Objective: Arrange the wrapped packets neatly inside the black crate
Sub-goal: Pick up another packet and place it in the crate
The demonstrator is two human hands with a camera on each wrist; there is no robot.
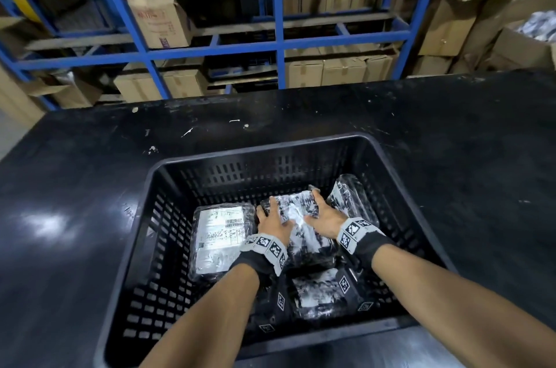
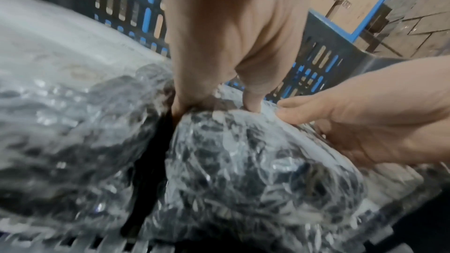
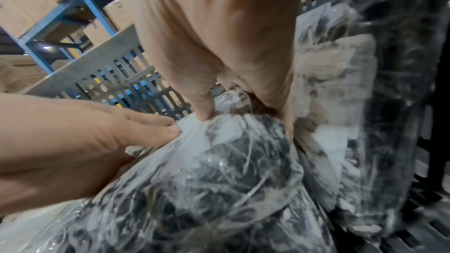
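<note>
A black slotted crate (image 1: 255,154) stands on the black table. Several plastic-wrapped dark packets lie inside. Both my hands hold the middle packet (image 1: 296,211). My left hand (image 1: 272,220) grips its left side: the fingers (image 2: 180,93) reach down beside it and the thumb presses on top. My right hand (image 1: 323,214) grips the right side the same way, thumb (image 3: 204,111) on the wrap. A packet with a white label (image 1: 219,235) lies flat to the left. Another packet (image 1: 349,196) leans on the crate's right wall, and one more (image 1: 319,295) lies under my wrists.
The black table (image 1: 90,187) runs around the crate on all sides. Behind it stands a blue metal rack (image 1: 279,42) stacked with cardboard boxes. More boxes (image 1: 511,48) are piled at the far right. The crate's left part (image 1: 162,262) shows bare floor.
</note>
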